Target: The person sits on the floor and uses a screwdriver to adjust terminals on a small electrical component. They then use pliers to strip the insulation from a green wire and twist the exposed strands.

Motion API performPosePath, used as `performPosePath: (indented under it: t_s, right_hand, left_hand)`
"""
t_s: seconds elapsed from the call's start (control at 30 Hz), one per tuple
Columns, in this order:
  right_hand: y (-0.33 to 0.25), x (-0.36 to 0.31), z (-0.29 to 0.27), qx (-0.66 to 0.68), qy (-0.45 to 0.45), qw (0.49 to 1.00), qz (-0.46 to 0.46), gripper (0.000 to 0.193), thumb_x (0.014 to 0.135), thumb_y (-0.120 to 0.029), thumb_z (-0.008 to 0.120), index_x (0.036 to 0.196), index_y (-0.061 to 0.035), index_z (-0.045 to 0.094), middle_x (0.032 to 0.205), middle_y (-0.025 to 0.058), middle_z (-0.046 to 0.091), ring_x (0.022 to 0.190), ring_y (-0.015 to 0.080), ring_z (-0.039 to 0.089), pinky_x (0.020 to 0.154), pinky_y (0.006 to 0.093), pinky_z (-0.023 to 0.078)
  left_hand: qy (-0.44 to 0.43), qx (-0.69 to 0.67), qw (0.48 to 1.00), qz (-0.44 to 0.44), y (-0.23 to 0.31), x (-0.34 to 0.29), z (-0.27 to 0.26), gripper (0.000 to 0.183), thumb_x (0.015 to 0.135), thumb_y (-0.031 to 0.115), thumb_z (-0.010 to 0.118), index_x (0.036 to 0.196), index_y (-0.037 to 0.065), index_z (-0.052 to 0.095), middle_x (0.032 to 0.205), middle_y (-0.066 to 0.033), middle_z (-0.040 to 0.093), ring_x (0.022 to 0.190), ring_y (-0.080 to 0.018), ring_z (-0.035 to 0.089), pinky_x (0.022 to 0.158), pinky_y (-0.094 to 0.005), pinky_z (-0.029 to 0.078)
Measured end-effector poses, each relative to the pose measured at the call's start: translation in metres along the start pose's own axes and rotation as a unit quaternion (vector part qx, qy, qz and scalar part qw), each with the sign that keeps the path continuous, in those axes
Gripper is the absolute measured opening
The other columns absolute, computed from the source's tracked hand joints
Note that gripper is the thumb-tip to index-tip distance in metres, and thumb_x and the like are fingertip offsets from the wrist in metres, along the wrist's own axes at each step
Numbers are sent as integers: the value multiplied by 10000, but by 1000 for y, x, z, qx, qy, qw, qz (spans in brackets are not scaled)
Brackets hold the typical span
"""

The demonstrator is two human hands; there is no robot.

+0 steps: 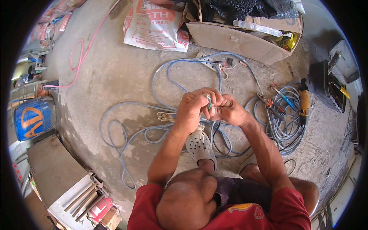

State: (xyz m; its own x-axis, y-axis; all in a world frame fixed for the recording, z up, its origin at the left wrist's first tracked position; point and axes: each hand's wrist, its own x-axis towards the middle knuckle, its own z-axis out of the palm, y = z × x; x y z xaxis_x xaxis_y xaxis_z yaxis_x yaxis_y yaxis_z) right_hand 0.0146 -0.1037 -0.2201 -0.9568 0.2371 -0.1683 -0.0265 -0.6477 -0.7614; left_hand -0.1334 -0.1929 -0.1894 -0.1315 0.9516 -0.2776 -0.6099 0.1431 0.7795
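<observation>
My left hand (190, 111) and my right hand (231, 111) meet in front of me, fingers closed in a pinch. Between the fingertips shows a short green wire (209, 102) with a pale end; both hands seem to grip it, though the fingers hide most of it. Under the hands, a long grey-blue cable (126, 103) loops over the concrete floor. A white socket strip (167, 117) lies beside my left wrist. To the right, orange-handled pliers (274, 105) rest on a coil of cable (287, 132), close to a yellow-and-black power tool (304, 100).
Ahead stand a cardboard box (237, 40) full of dark plastic and a white-and-red sack (155, 28). Another socket strip (207, 61) lies nearby. A black toolbox (326, 82) is at the right. A blue barrel (34, 119) and a cabinet (53, 165) stand left. A pink hose (81, 57) crosses the floor.
</observation>
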Motion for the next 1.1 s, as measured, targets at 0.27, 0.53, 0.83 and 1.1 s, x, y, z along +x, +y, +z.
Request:
performPosePath:
  t_s: [0.27, 0.53, 0.83, 1.1]
  right_hand:
    - [-18, -4, -9, 68, -50, 996, 33, 291, 938, -332, 652, 989, -47, 632, 663, -64, 426, 557, 43, 328, 485, 219, 218]
    - [-36, 8, 25, -341, 190, 916, -87, 118, 925, -113, 620, 985, -16, 648, 755, 78, 610, 654, 163, 558, 619, 341, 451]
    - [-18, 13, 27, -413, 219, 864, -186, 112, 854, -42, 669, 958, -18, 636, 805, 143, 620, 715, 330, 608, 636, 406, 467]
    - [-12, 17, 28, -484, 271, 794, -249, 149, 791, 20, 688, 912, -36, 622, 795, 114, 613, 699, 317, 619, 595, 400, 477]
  left_hand:
    - [8, 89, 994, 59, 13, -2, 2, 222, 969, 150, 578, 1089, -11, 673, 1010, -66, 691, 864, -108, 608, 847, -247, 482]
    - [184, 148, 968, 87, 11, 0, 3, 256, 957, 166, 622, 1122, -23, 673, 1045, -76, 688, 906, -115, 595, 855, -260, 471]
    - [169, 89, 978, 85, 14, -4, 3, 233, 940, 90, 581, 1103, -50, 670, 1083, -156, 688, 952, -167, 635, 896, -313, 497]
    - [229, 256, 934, 98, 16, -5, 15, 218, 953, 81, 565, 1063, -64, 685, 1004, -129, 718, 900, -153, 652, 848, -288, 517]
